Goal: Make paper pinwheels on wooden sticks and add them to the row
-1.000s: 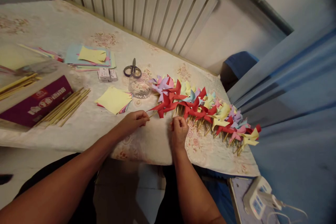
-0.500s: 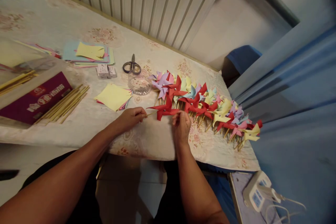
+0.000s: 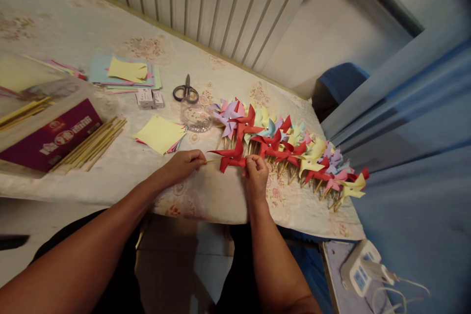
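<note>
- While fingers of the left hand (image 3: 183, 166) pinch the stick (image 3: 211, 160) at its left end, the red pinwheel (image 3: 230, 156) sits just right of them, over the bench (image 3: 206, 201).
- Its stick runs sideways, from the left fingers toward the right ones.
- The right hand (image 3: 255, 177), nearer, pinches the wheel's right blade, beside the pinwheel row (image 3: 294, 149).

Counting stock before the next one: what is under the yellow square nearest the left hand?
Under the yellow square, pink and pale paper edges peek out at its right corner. How many sheets lie beneath is covered.
</note>
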`<state>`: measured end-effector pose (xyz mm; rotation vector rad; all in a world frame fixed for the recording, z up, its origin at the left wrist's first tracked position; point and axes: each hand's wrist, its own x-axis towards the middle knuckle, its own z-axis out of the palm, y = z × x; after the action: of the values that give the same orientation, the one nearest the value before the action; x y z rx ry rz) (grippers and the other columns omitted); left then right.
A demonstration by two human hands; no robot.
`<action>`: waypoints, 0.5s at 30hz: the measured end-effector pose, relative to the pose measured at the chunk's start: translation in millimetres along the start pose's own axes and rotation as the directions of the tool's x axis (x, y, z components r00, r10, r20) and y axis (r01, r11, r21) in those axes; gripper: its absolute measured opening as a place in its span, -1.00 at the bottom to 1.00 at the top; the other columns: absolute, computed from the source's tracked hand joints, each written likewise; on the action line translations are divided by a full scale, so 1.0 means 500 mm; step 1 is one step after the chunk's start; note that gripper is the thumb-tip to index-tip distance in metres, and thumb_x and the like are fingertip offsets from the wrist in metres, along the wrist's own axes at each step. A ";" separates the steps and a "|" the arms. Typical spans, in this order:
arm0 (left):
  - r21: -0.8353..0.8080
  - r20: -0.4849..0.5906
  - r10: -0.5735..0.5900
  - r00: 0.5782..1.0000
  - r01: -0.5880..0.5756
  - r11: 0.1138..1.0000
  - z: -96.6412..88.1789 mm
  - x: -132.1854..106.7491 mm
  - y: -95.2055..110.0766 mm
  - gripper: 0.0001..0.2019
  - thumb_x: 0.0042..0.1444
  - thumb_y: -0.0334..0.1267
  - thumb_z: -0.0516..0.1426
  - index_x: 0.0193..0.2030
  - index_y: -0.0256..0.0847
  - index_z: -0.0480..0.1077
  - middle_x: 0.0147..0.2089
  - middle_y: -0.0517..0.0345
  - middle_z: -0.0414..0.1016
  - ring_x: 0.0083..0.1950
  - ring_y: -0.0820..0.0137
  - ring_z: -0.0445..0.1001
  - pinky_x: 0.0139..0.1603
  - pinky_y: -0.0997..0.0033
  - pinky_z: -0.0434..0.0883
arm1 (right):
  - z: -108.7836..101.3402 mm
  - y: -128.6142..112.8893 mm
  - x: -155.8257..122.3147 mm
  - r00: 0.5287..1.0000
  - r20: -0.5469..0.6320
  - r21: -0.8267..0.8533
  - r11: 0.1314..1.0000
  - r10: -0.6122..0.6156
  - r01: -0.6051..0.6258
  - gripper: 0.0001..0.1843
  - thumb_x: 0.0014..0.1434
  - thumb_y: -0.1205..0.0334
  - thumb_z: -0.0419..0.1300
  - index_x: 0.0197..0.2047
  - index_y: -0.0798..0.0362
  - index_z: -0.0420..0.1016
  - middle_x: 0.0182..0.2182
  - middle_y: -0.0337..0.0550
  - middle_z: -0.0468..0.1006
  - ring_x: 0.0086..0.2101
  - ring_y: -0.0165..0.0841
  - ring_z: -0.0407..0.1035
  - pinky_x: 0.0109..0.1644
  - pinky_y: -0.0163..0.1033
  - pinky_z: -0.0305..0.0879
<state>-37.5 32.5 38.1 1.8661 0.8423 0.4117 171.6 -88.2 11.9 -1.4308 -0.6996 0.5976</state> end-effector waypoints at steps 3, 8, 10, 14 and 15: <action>0.001 0.002 0.003 1.000 -0.003 1.000 0.000 0.001 0.001 -0.79 0.01 -0.11 0.08 -0.48 -0.17 0.41 -0.50 0.20 0.44 -0.38 0.33 0.38 -0.28 0.38 0.24 | -0.001 0.000 -0.001 1.000 -0.004 -0.030 0.999 -0.010 0.010 -0.72 0.13 -0.04 0.21 -0.28 0.00 0.37 -0.64 -0.45 0.27 -0.64 -0.48 0.12 -0.56 -0.34 0.00; -0.007 0.017 0.002 1.000 -0.002 1.000 -0.001 0.000 0.004 -0.80 0.00 -0.12 0.09 -0.51 -0.16 0.41 -0.50 0.20 0.44 -0.39 0.34 0.37 -0.29 0.39 0.24 | -0.002 -0.006 -0.003 0.999 -0.006 -0.055 0.998 -0.031 0.031 -0.77 0.15 0.01 0.19 -0.29 0.00 0.39 -0.67 -0.46 0.25 -0.66 -0.48 0.10 -0.57 -0.34 -0.03; -0.011 0.014 0.002 1.000 -0.002 1.000 -0.001 -0.001 0.004 -0.80 -0.01 -0.12 0.09 -0.52 -0.16 0.40 -0.50 0.20 0.44 -0.40 0.35 0.37 -0.29 0.39 0.24 | -0.003 -0.006 -0.003 0.999 -0.001 -0.036 0.999 -0.039 0.039 -0.79 0.15 0.04 0.19 -0.29 0.01 0.40 -0.68 -0.46 0.26 -0.67 -0.48 0.10 -0.57 -0.35 -0.03; -0.024 0.003 0.004 1.000 -0.004 1.000 -0.002 -0.002 0.004 -0.80 -0.02 -0.11 0.10 -0.50 -0.16 0.43 -0.50 0.20 0.46 -0.39 0.33 0.38 -0.30 0.39 0.25 | -0.004 -0.007 -0.003 0.999 0.000 -0.048 0.998 -0.051 0.050 -0.79 0.16 0.04 0.18 -0.27 0.01 0.41 -0.69 -0.46 0.25 -0.68 -0.48 0.10 -0.57 -0.35 -0.02; -0.024 0.000 0.003 1.000 -0.003 1.000 -0.002 -0.002 0.003 -0.80 -0.02 -0.11 0.10 -0.50 -0.16 0.43 -0.50 0.20 0.46 -0.39 0.33 0.38 -0.30 0.39 0.25 | -0.003 -0.007 -0.004 0.999 -0.001 -0.059 0.997 -0.053 0.053 -0.78 0.16 0.04 0.18 -0.27 0.01 0.41 -0.69 -0.47 0.25 -0.68 -0.48 0.10 -0.57 -0.35 -0.02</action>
<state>-38.2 31.8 40.1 1.8448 0.8316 0.4219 171.4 -91.0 15.4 -1.4625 -0.7561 0.5370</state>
